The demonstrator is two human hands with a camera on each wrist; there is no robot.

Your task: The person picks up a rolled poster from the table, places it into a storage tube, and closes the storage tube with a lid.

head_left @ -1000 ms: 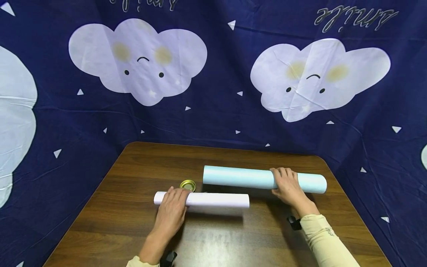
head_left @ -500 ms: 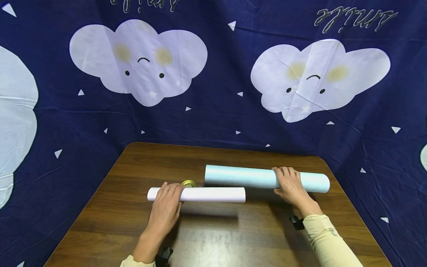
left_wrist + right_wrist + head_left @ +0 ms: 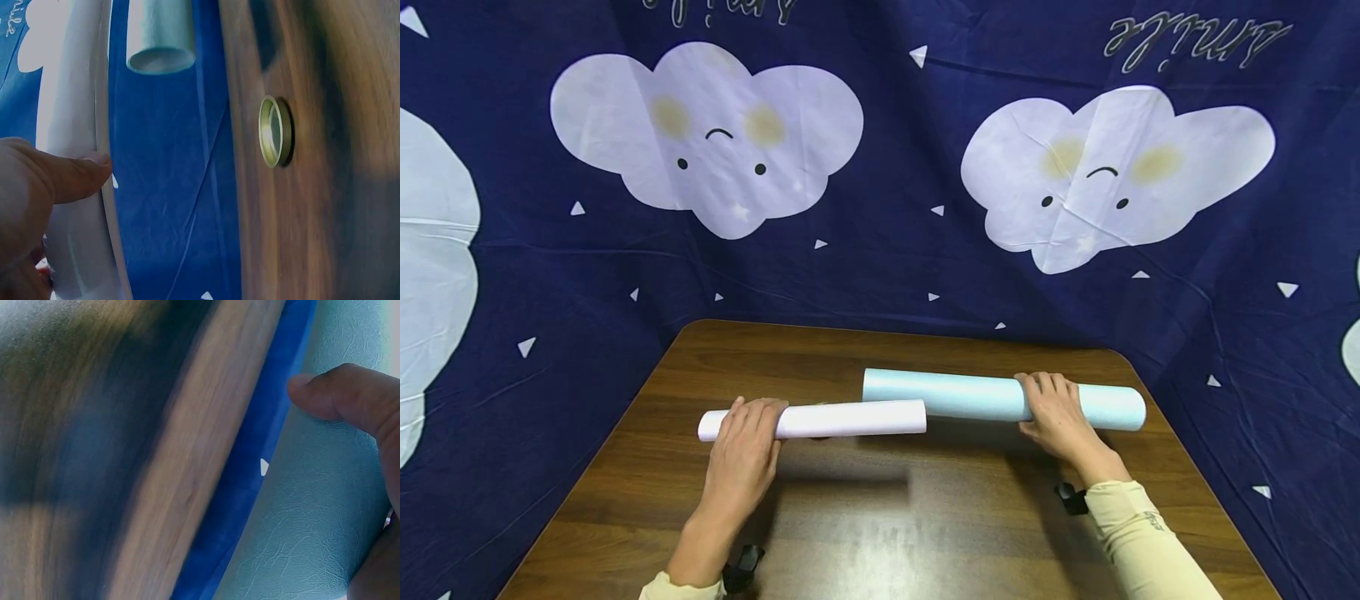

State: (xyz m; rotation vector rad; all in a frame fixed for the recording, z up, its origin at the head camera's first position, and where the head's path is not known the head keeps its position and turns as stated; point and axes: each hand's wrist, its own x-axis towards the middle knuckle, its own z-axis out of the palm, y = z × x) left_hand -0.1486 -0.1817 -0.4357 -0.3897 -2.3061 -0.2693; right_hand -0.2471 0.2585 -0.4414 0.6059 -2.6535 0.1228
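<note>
Left to right across the dark brown wooden worktop (image 3: pixel 880 517): the left hand (image 3: pixel 741 450) has its grip closed over the near-left end of a pale lilac-white rolled paper tube (image 3: pixel 842 418), fingers curled over the top and the thumb pressed against its side, as the left wrist view confirms (image 3: pixel 69 181). This tube is held clear of the worktop, casting a shadow on the wood below it, and lies roughly level, with its right end overlapping the left end of the second tube in the head view. Beneath it, seen only from the left wrist, a small round brass-coloured metal lid (image 3: pixel 275 131) rests on the wood. To the right, a thicker pale blue rolled tube with a leather-grain surface (image 3: pixel 955 396) runs across the far right part of the worktop; whether it rests on the wood or is lifted cannot be told. The right hand (image 3: pixel 1056 412) has its grip wrapped over this tube towards its right end, fingers curled over the top and thumb lying on the textured surface (image 3: pixel 344 394). Behind the worktop hangs a navy blue cloth backdrop printed with white clouds (image 3: pixel 887 250).
</note>
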